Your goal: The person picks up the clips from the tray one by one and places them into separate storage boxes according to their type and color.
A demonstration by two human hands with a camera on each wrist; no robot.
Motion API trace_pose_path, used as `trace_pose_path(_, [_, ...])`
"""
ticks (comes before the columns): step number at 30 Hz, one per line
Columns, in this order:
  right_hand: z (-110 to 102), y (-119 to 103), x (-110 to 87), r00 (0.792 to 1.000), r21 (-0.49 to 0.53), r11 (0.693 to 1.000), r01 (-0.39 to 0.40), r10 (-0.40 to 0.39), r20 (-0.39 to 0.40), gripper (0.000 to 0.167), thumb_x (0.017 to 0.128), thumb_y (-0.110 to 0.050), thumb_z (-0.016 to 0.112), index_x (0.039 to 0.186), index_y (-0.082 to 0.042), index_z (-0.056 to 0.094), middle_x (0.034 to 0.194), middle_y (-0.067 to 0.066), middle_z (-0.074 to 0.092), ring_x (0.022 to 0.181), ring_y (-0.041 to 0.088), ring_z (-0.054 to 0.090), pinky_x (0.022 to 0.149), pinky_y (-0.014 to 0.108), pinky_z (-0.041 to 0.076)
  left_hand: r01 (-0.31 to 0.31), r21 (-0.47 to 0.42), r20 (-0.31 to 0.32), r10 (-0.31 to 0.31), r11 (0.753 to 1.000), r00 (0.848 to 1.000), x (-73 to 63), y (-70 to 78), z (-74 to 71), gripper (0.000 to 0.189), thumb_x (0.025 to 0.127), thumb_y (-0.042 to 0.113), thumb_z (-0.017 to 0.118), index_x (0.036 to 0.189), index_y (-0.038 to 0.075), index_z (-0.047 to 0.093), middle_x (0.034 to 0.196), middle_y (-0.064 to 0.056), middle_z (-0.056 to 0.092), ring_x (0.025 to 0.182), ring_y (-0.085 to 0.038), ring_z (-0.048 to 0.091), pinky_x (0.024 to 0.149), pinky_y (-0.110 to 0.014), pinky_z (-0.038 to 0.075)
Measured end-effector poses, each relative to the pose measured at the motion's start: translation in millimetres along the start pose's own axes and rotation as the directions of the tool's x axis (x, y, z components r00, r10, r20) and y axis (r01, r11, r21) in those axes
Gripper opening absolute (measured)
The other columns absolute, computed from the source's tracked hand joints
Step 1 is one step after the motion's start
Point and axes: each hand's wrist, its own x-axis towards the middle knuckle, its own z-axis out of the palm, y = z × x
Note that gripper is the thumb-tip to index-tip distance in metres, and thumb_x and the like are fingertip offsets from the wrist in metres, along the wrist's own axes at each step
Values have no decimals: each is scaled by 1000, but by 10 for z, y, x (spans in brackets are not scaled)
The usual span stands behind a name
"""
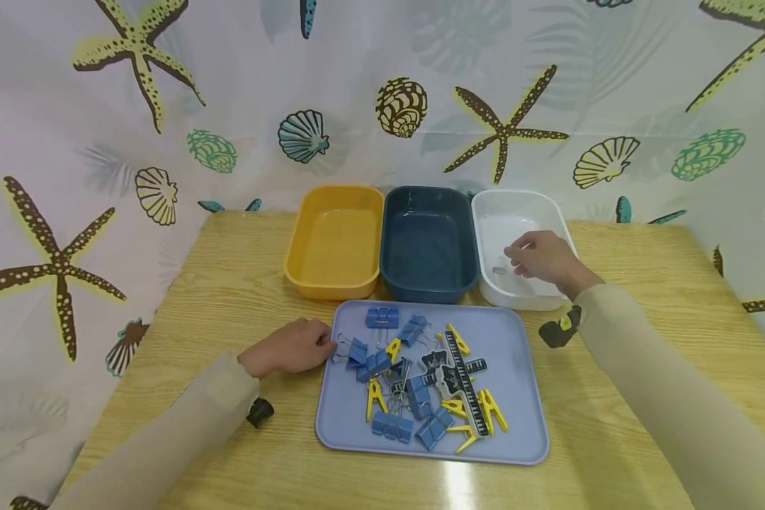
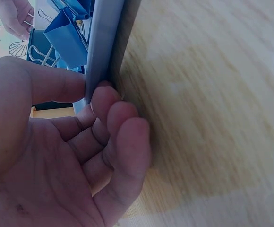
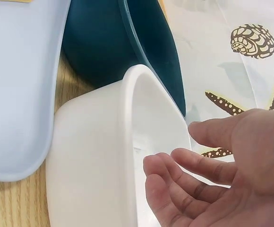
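My left hand [image 1: 297,346] grips the left rim of a pale blue tray [image 1: 503,368], thumb on the inner side and fingers curled against the outer side, as the left wrist view shows. Blue binder clips [image 1: 392,426] lie on the tray among yellow clothespins [image 1: 494,409] and black-and-white strips with a piano-key pattern [image 1: 465,382]. Over the white bin [image 1: 496,290] hovers my right hand [image 1: 542,261], its fingers loosely bent, a gap between thumb and fingers, nothing held. A small pale object [image 1: 499,270] lies on the bin's floor below the fingertips.
Beside the white bin stand a dark blue bin [image 1: 430,244] and a yellow bin [image 1: 334,248], side by side behind the tray. Everything rests on a wooden table [image 1: 242,262]. A cloth with starfish and shell prints [image 1: 357,64] hangs behind it.
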Motion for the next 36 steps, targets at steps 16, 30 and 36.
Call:
trace_pose_path(16, [33, -27, -139, 999, -21, 999, 48, -48, -21, 46, 99, -35, 48, 125, 2, 54, 114, 24, 64, 100, 34, 66, 87, 42, 51, -19, -14, 4, 19, 1000, 1000, -4, 0, -3, 35, 95, 23, 52, 61, 15, 48, 56, 4, 44, 50, -12, 43, 51, -25, 33])
trace_pose_path(30, [70, -70, -283, 996, -26, 997, 76, -77, -36, 45, 99, -34, 48, 124, 2, 55, 110, 22, 66, 95, 31, 67, 82, 36, 53, -20, -9, 3, 20, 1000, 1000, -22, 26, -13, 35, 95, 22, 51, 61, 15, 47, 55, 4, 43, 50, -12, 42, 51, -25, 32])
trace_pose_path(36, [75, -43, -320, 996, -43, 996, 75, -76, -35, 44, 100, -35, 47, 125, 1, 54, 111, 22, 66, 91, 26, 66, 81, 36, 53, -16, 8, 2, 16, 1000, 1000, -9, 7, -1, 35, 95, 23, 51, 61, 15, 48, 56, 4, 43, 52, -12, 43, 53, -25, 32])
